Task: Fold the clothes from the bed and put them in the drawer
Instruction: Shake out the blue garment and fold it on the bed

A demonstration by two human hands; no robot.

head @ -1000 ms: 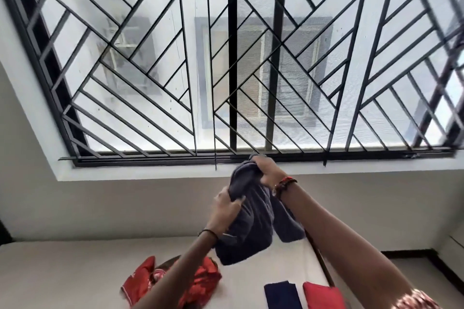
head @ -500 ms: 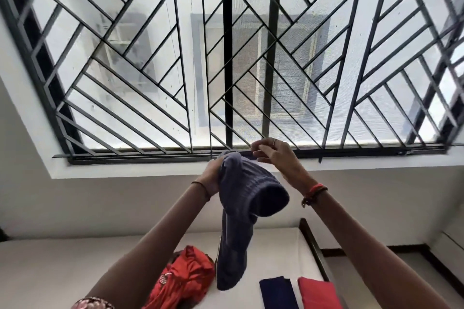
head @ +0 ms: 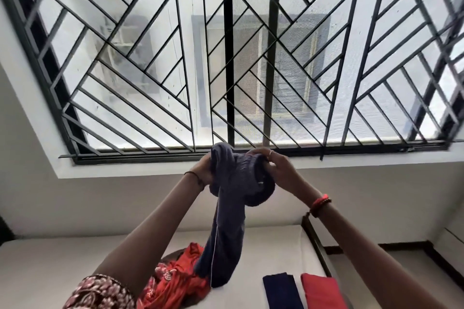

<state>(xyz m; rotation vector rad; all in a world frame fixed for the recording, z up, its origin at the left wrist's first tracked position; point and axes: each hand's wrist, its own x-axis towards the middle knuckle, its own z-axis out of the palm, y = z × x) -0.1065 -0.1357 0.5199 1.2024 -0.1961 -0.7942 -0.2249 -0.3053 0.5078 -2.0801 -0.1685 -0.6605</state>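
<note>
Dark blue-grey garment point(head: 233, 195): is being held up in the air, in front of the wall below the window grille point(head: 226, 57) and above the bed point(head: 75, 258).

Its upper part is being bunched into a rounded wad between the two grips. One long limp length is hanging free from the wad.

Left grip point(head: 204, 170): is being pressed against the left side of the wad. It is largely hidden by cloth, so how the fingers are lying cannot be told for certain; cloth appears to be gathered in it.

Right grip point(head: 278, 170): the fingers point(head: 261, 153) are being curled over the top right of the wad, pinching the fabric.

Orientation: the long axis is running nearly vertical. The free end is pointing down and leaning slightly left, just over a crumpled red-orange heap point(head: 175, 283) on the bed. A pale line is running along the hanging length.

Step, as judged: the garment is being sorted out and opened up ahead of folding; no fold is being made yet.

Next move, as judged: an edge or corner is needing to be found in each grip, so that the cloth is spread wide and laid flat on the bed.

Further out: a folded navy piece point(head: 281, 291) and a folded red piece point(head: 321, 291) are lying side by side at the right of the bed. No drawer is in view.
</note>
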